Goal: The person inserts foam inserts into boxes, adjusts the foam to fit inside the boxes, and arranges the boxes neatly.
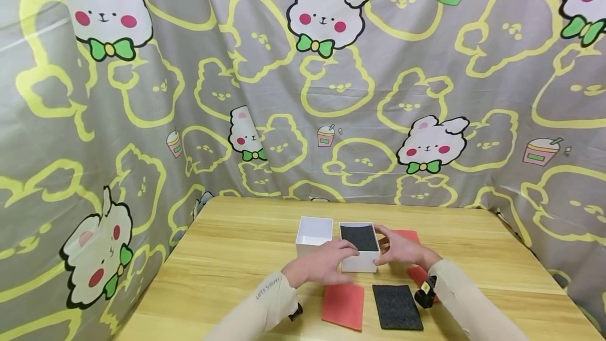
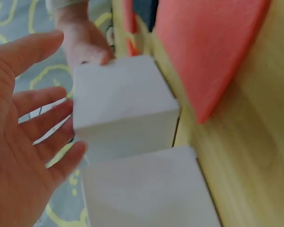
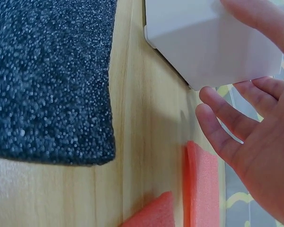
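Observation:
A white open-topped box (image 1: 360, 263) stands on the table with a black foam sheet (image 1: 359, 237) lying inside its top. My right hand (image 1: 401, 248) grips this box by its right side, thumb at the front corner and fingers toward the back. Over the front left of the same box reaches my left hand (image 1: 324, 263), its fingers spread and mostly straight; in the left wrist view its fingertips are right at the side of the box (image 2: 123, 94). A second white box (image 1: 315, 225) stands just left of the first, its lower part hidden by my left hand.
Nearer the front edge lie a red foam sheet (image 1: 344, 307) and a black foam sheet (image 1: 397, 307). More red foam (image 1: 407, 234) lies behind and under the right forearm, partly covered. A patterned grey curtain (image 1: 284, 83) hangs around the wooden table (image 1: 213, 278).

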